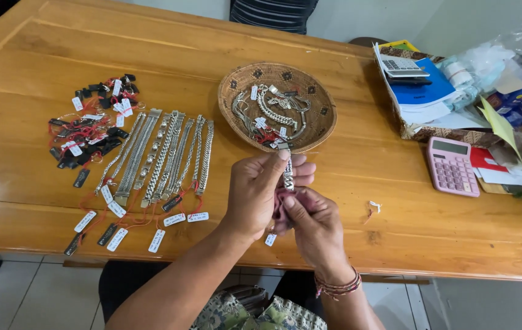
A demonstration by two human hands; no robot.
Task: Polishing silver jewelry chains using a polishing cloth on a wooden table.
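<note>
My left hand [259, 189] pinches a silver chain bracelet [288, 173] upright by its top end, over the near part of the wooden table [365, 171]. My right hand [314, 225] presses a small pink cloth [280, 205] against the bracelet's lower end. A white tag [270, 239] hangs below my hands. Just beyond them, a round woven basket [233, 85] holds several more tagged silver bracelets.
Several silver bracelets [163, 156] with tags lie in a row to the left. A pile of dark and red tagged items [92, 125] lies further left. A pink calculator [451, 166], papers and a cluttered box [432, 91] sit at the right. A loose tag [373, 206] lies nearby.
</note>
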